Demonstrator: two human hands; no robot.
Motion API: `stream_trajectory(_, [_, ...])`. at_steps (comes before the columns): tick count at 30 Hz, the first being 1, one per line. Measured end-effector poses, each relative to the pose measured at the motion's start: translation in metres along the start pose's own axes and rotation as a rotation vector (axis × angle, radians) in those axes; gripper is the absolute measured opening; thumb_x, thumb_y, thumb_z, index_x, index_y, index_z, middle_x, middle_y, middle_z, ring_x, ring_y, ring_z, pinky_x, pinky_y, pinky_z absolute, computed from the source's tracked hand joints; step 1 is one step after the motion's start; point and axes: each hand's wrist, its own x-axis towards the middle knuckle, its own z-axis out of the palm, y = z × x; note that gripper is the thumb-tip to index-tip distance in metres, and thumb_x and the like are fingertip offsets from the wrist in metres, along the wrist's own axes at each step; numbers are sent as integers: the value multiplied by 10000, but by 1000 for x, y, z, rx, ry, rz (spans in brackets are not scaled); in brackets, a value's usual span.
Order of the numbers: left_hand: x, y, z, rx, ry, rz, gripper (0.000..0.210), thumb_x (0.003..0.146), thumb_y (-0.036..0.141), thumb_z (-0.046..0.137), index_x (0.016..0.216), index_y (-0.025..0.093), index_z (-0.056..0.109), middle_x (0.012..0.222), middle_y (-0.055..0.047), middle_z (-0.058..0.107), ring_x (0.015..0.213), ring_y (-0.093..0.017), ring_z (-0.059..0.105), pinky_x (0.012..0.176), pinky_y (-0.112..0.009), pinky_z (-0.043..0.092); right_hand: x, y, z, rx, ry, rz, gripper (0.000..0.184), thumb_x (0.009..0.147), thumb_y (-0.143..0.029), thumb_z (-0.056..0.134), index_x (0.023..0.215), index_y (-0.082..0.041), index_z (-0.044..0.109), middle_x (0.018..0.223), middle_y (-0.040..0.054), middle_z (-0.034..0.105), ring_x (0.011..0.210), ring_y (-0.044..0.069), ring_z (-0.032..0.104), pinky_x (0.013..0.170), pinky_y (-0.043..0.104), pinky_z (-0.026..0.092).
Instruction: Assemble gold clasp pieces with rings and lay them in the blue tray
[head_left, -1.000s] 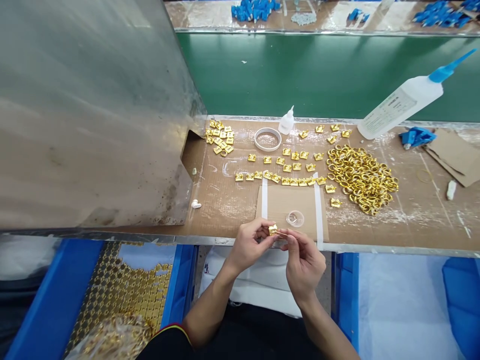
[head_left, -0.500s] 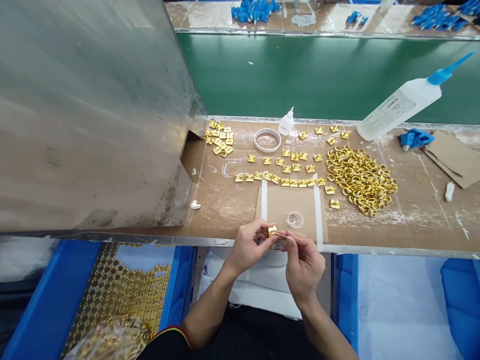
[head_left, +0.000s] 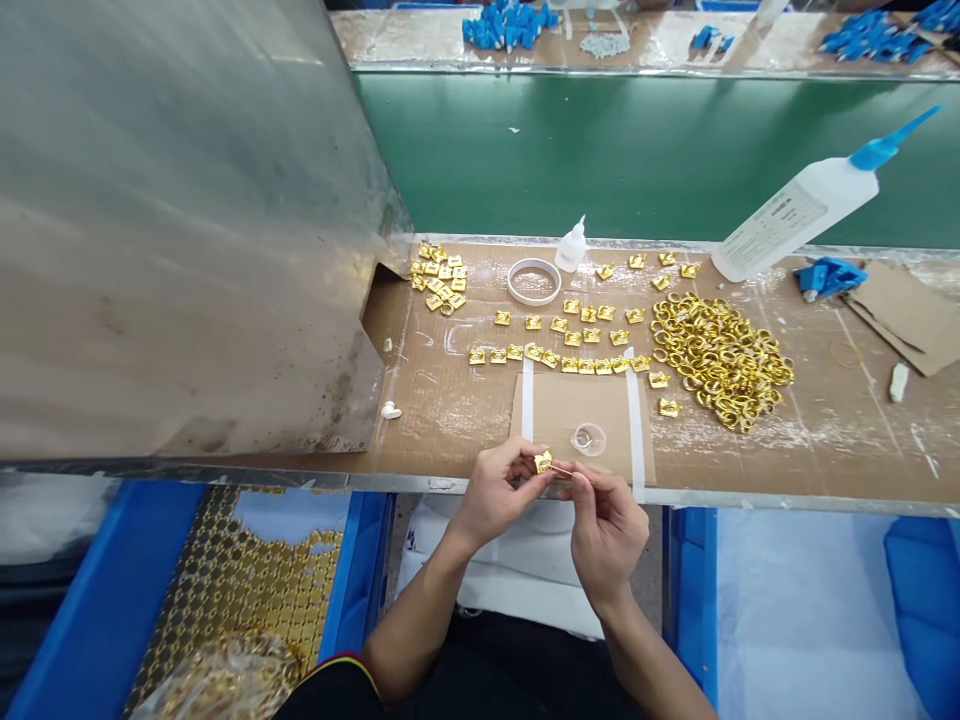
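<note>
Your right hand (head_left: 609, 532): grip closed in pinch round thin stick (head_left: 562, 470), tip at gold piece (head_left: 543, 462). Your left hand (head_left: 496, 493): fingertip grip closed on that piece, at near edge of worktop (head_left: 450, 440). Piece likely light, stiff, slick; take by side edges. Beyond: clear cup (head_left: 600, 440) on cardboard pad (head_left: 577, 400), then ring pile (head_left: 724, 360), rows of similar pieces (head_left: 533, 351).

Glossy gold pc (head_left: 543, 462) & ring pile (head_left: 720, 360), prob. metal, w/ matt cardbd pad (head_left: 577, 400), smooth plastic btl (head_left: 796, 222).
</note>
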Motion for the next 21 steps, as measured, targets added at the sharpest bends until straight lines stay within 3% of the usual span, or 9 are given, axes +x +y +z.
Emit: stream_trajectory(21, [1, 2, -1, -94, -41, -21, 301, 877, 416, 740, 985, 145, 667, 753, -37, 722, 623, -155, 712, 568, -231, 573, -1, 5, -2, 5, -27, -27, 107, 976, -225, 655, 923, -207, 747, 895, 56, 810, 785, 199, 788, 662, 291, 670])
